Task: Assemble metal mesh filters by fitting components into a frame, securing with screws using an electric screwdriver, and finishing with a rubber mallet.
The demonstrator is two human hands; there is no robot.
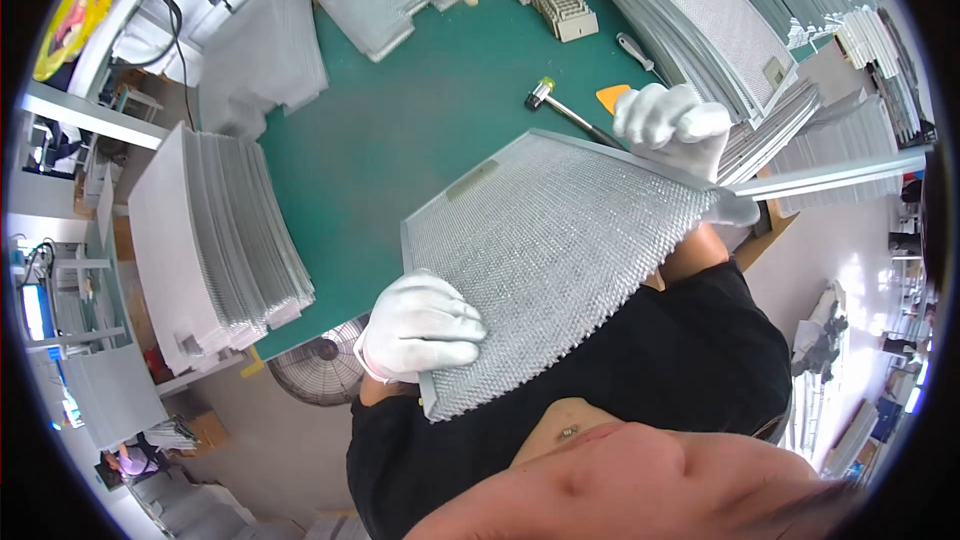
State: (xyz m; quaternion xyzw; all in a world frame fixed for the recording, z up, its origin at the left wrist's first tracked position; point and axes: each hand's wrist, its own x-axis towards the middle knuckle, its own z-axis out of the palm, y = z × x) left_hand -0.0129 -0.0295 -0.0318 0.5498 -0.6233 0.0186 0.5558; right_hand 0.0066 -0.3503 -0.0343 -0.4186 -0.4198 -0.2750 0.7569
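A silvery metal-mesh filter panel (550,240) is tilted in front of my chest. Thin metal framing borders its far and side edges, while the edge nearest my body shows bare, jagged mesh. My left hand (420,330), in a white glove, is closed on the panel's near left corner. My right hand (680,135), also gloved, has its fingers curled at the right end of the panel, gripping it there. Out from beside that hand a long pale metal strip (840,180) extends to the right; how it is held is partly hidden.
On the green tabletop (360,140) lie a hammer (560,110), an orange piece (612,97) and a screwdriver-like tool (635,50). Stacked mesh panels (230,230) stand at left; more framed panels (700,20) are piled at right. A floor fan (320,365) is below the table.
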